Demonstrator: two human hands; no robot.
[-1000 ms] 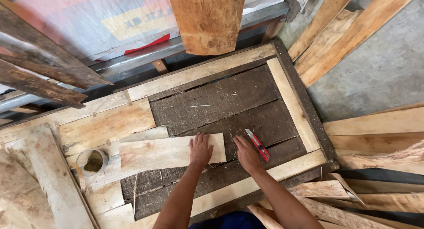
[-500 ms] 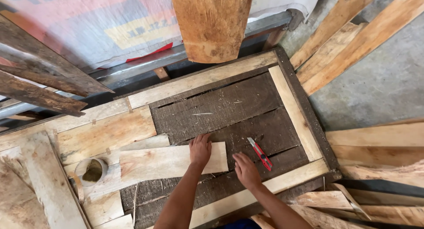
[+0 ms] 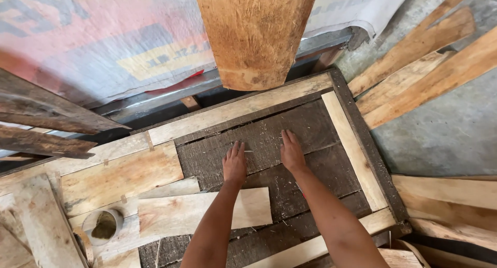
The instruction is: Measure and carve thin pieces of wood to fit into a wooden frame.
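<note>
Both of my hands lie flat, palms down, on the dark weathered boards [image 3: 310, 128] inside a pale wooden frame [image 3: 352, 144]. My left hand [image 3: 234, 163] rests on the boards with its fingers slightly apart and holds nothing. My right hand [image 3: 291, 150] is a little to the right of it, fingers together and pointing away, also holding nothing. A loose pale plank [image 3: 202, 213] lies across the boards under my left forearm. A sliver of red shows beside my right forearm; the rest of that object is hidden.
A thick upright timber [image 3: 253, 35] stands beyond the frame against a plastic sheet [image 3: 93, 45]. Long pale planks [image 3: 424, 66] lie on the concrete floor [image 3: 445, 133] at right. A round roll of tape [image 3: 103, 226] sits at lower left among scrap boards [image 3: 31, 226].
Both hands moved forward from the loose plank and the red tool onto the dark boards farther away. The view shifted closer; the red tool is now mostly hidden under my right forearm.
</note>
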